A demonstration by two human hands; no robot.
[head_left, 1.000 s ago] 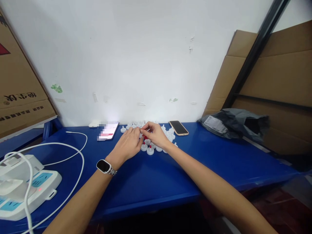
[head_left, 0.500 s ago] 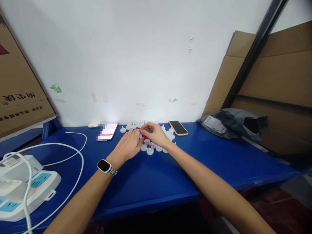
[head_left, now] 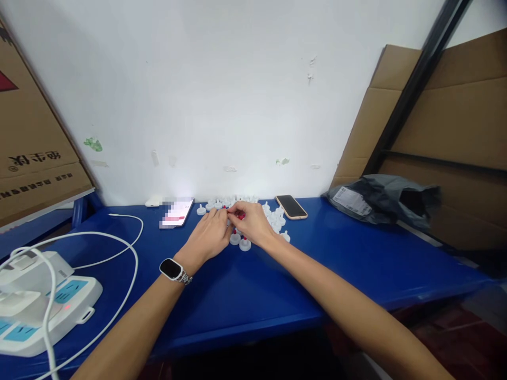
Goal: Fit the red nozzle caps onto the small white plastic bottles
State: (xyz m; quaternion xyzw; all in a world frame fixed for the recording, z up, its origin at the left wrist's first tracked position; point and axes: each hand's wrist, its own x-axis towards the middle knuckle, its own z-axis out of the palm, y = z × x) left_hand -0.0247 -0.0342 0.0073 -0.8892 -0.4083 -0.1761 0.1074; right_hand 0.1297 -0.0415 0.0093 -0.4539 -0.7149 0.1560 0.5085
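Note:
My left hand (head_left: pixel 209 236) and my right hand (head_left: pixel 252 222) meet at the back of the blue table (head_left: pixel 277 285), fingertips pinched together over a heap of small white caps (head_left: pixel 273 219). A tiny red piece (head_left: pixel 241 216) shows between the fingers of my right hand; a red dot sits at my left fingertips. Two white caps with red tips (head_left: pixel 244 244) stand just in front of the hands. A smartwatch (head_left: pixel 171 268) is on my left wrist. What exactly each hand grips is too small to name.
A lit phone (head_left: pixel 176 212) lies left of the caps, a dark phone (head_left: pixel 291 206) to the right. A white power strip (head_left: pixel 43 301) with white cables (head_left: pixel 119 253) sits at the near left. A grey plastic bag (head_left: pixel 388 198) and cardboard sheets (head_left: pixel 451 121) stand right; a cardboard box (head_left: pixel 27 148) stands left.
My right hand has curled in and shifted slightly left over the caps, covering some of them. My left hand has stayed almost still.

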